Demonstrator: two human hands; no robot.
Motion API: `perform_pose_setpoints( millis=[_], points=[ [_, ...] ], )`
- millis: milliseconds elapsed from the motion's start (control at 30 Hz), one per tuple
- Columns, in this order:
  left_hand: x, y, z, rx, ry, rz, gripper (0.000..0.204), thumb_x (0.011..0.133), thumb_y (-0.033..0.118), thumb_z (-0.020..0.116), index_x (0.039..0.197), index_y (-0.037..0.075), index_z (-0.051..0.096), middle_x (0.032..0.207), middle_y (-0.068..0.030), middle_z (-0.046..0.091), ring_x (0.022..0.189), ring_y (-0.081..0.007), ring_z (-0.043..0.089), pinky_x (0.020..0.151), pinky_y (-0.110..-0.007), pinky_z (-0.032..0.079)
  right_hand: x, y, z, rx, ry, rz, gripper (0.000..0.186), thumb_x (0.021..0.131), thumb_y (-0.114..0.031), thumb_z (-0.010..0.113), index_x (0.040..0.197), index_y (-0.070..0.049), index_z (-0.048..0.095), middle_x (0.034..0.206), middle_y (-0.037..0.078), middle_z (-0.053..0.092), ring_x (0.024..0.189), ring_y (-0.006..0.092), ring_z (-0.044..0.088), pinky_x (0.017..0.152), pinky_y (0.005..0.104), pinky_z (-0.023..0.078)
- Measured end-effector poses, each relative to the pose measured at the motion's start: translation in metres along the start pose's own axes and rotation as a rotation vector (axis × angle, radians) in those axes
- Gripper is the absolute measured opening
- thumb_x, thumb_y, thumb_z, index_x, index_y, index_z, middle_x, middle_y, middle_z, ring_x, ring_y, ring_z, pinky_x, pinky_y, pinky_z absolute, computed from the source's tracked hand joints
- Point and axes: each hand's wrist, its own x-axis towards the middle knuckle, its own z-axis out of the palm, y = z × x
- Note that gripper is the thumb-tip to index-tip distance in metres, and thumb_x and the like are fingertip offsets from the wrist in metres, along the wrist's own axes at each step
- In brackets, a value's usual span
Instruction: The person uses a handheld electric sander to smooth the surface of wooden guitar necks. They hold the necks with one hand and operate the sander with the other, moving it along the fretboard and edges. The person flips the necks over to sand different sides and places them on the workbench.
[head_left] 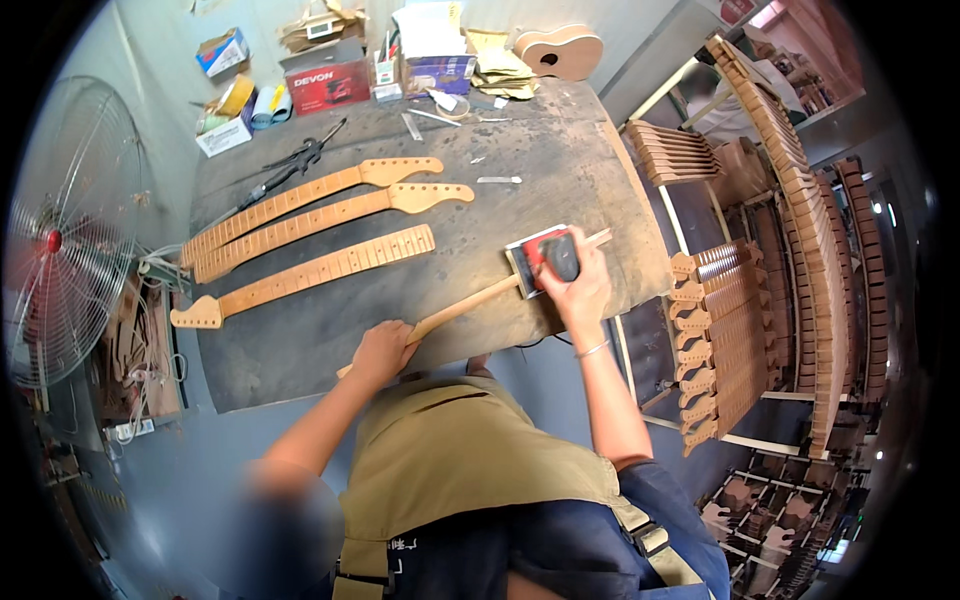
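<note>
My right hand [582, 285] is wrapped round a red and black power sander [545, 258], which rests on a wooden guitar neck [462, 308] near the table's front edge. That neck lies slantwise, and its far tip shows past the sander. Around its nearer end my left hand [383, 350] is closed, covering the headstock area. Left of the sander lies another neck [330, 272], fretted face up with its headstock to the left. Behind it are two more fretted necks, the middle one [300, 232] and the back one [290, 203], headstocks to the right.
An air blow gun [300, 158] lies at the table's back left. Boxes, including a red one [328, 82], and a small guitar body [560, 52] line the back. A wire fan [75, 235] stands left. On the right, a rack holds a row of necks [728, 340].
</note>
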Motion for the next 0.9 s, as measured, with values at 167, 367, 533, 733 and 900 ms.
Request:
perform_pose_setpoints(
  millis=[167,367,533,733,900],
  points=[
    [-0.001,-0.003,0.0,-0.011,0.05,0.062,0.022,0.098,0.025,0.075,0.091,0.006,0.067,0.09,-0.0134,0.069,0.091,-0.0365,0.07,0.079,-0.048,0.058,-0.078,-0.095,0.011,0.146,-0.17,-0.091,0.076,0.075,-0.019,0.09,0.147,-0.023,0.067,0.124,0.014,0.07,0.107,0.0391,0.074,0.088,0.0458,0.062],
    [-0.005,-0.008,0.004,-0.05,0.074,0.054,0.021,0.095,0.024,0.079,0.093,0.006,0.068,0.09,-0.0137,0.069,0.091,-0.0376,0.069,0.08,-0.049,0.056,-0.056,-0.06,0.011,0.104,-0.126,-0.155,0.076,0.075,-0.02,0.09,0.147,-0.021,0.066,0.124,0.015,0.071,0.107,0.0374,0.073,0.09,0.047,0.061],
    [-0.004,-0.005,0.008,-0.057,0.098,0.081,0.021,0.095,0.024,0.079,0.093,0.006,0.068,0.092,-0.0125,0.069,0.092,-0.0365,0.069,0.08,-0.049,0.057,0.017,0.066,-0.009,-0.231,0.081,-0.005,0.077,0.076,-0.028,0.091,0.148,-0.02,0.066,0.112,0.018,0.07,0.101,0.0393,0.071,0.088,0.0504,0.059],
    [-0.005,-0.004,0.01,-0.013,0.084,0.043,0.022,0.095,0.025,0.08,0.091,0.006,0.069,0.091,-0.0116,0.069,0.092,-0.0346,0.069,0.08,-0.048,0.058,0.054,0.062,-0.014,-0.365,-0.144,0.011,0.078,0.074,-0.033,0.091,0.147,-0.02,0.067,0.111,0.02,0.07,0.1,0.0416,0.072,0.088,0.0506,0.059],
    [-0.004,-0.004,0.008,-0.009,0.07,0.017,0.024,0.094,0.026,0.081,0.09,0.006,0.069,0.09,-0.0122,0.069,0.091,-0.0347,0.07,0.08,-0.048,0.059,-0.009,-0.056,0.005,-0.047,-0.262,-0.106,0.077,0.072,-0.024,0.091,0.145,-0.021,0.067,0.111,0.017,0.073,0.101,0.0401,0.073,0.089,0.0481,0.06]
  ],
)
